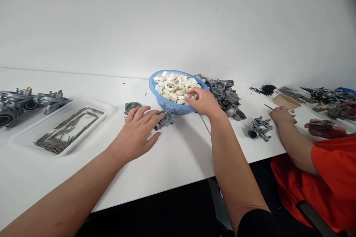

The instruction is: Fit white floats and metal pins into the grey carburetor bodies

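My right hand [204, 100] reaches into a blue plastic basket [174, 109] heaped with white ring-shaped plastic floats [170, 86]. Its thumb and index finger close on one white float [192, 97] at the right side of the heap. My left hand [140, 129] lies with fingers spread over metal carburetor bodies. One carburetor body [132, 106] shows behind the fingers, and a second carburetor body [166, 119] sits by the index fingertip. Both have open, upturned bowls with brass parts. The fingers partly hide them.
At left stand a white tray [66, 152] of thin metal pins and several assembled carburetors [51, 100]. Grey metal bowls [228, 96] are piled behind the basket. A thin rod [205, 124] lies beside it. Another carburetor [260, 129] and a co-worker's hand [282, 115] are at right.
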The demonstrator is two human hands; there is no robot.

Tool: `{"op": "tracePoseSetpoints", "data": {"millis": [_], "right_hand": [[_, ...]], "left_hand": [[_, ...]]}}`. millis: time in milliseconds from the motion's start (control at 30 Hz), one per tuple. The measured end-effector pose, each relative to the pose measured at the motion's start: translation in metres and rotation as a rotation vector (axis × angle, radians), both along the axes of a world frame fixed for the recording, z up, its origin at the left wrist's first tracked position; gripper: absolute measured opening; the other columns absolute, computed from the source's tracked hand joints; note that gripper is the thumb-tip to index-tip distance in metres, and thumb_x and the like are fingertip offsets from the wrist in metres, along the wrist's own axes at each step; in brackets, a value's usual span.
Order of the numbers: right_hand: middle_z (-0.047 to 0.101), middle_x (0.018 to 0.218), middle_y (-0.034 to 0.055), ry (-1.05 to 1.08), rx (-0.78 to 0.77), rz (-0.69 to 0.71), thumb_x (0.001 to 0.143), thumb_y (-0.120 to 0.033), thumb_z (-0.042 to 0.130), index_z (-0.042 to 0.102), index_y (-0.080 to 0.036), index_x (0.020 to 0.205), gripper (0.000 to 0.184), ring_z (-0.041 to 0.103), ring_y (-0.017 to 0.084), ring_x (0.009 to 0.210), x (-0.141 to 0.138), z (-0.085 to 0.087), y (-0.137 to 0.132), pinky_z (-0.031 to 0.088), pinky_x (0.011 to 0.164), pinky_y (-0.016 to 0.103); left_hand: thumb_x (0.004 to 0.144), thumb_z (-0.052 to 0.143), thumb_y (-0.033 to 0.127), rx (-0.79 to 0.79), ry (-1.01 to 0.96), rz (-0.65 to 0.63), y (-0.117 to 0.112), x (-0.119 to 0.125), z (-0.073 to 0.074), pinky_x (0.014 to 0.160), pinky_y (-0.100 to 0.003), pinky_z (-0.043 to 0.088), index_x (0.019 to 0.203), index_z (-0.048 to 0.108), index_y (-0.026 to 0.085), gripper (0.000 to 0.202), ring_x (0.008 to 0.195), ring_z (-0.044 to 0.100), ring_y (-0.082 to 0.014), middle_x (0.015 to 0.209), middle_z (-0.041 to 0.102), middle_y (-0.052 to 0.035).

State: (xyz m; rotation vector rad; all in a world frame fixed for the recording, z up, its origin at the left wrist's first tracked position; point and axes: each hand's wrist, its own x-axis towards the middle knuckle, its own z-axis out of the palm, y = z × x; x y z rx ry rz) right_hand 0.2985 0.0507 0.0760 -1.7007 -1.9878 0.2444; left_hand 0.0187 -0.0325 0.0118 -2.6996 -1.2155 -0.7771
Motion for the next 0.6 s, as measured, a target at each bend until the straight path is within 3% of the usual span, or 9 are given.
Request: {"op": "tracePoseSetpoints", "data": {"millis": [133,267,433,600], "right_hand": [[0.070,0.096,0.0054,0.108,-0.008,0.006,0.076,-0.030,0.067,0.067,-0.022,0.100,0.025,0.057,0.019,0.069,0.005,-0.011,0.000,0.047,0.067,0.037],[0.065,0.086,0.0019,0.207,0.008,0.015,0.070,-0.021,0.064,0.062,-0.023,0.091,0.021,0.053,0.017,0.066,0.011,-0.012,0.000,0.044,0.062,0.034],[0.059,0.083,0.0003,0.324,0.119,0.099,0.070,-0.017,0.062,0.060,-0.022,0.094,0.024,0.057,0.018,0.076,0.021,-0.016,0.002,0.049,0.071,0.035],[0.057,0.087,0.0006,0.400,0.345,0.187,0.078,-0.017,0.061,0.058,-0.023,0.103,0.026,0.059,0.017,0.082,0.021,-0.021,0.004,0.054,0.084,0.037]], "left_hand": [[0.100,0.053,0.026,-0.051,0.001,-0.012,0.003,0.002,0.002,0.098,-0.052,0.047,0.138,0.061,0.020,0.040,0.121,0.061,-0.0342,0.134,0.071,-0.0108],[0.099,0.060,0.028,-0.064,-0.059,-0.016,0.004,0.003,0.004,0.091,-0.048,0.050,0.130,0.065,0.020,0.032,0.112,0.065,-0.0312,0.126,0.074,-0.0098],[0.097,0.063,0.028,-0.068,-0.117,-0.012,0.002,0.004,0.004,0.089,-0.046,0.051,0.123,0.066,0.021,0.027,0.107,0.065,-0.0294,0.112,0.077,-0.0069],[0.098,0.062,0.031,-0.067,-0.126,0.021,0.004,0.003,0.004,0.093,-0.047,0.051,0.125,0.064,0.021,0.029,0.110,0.065,-0.0303,0.117,0.075,-0.0084]]}}
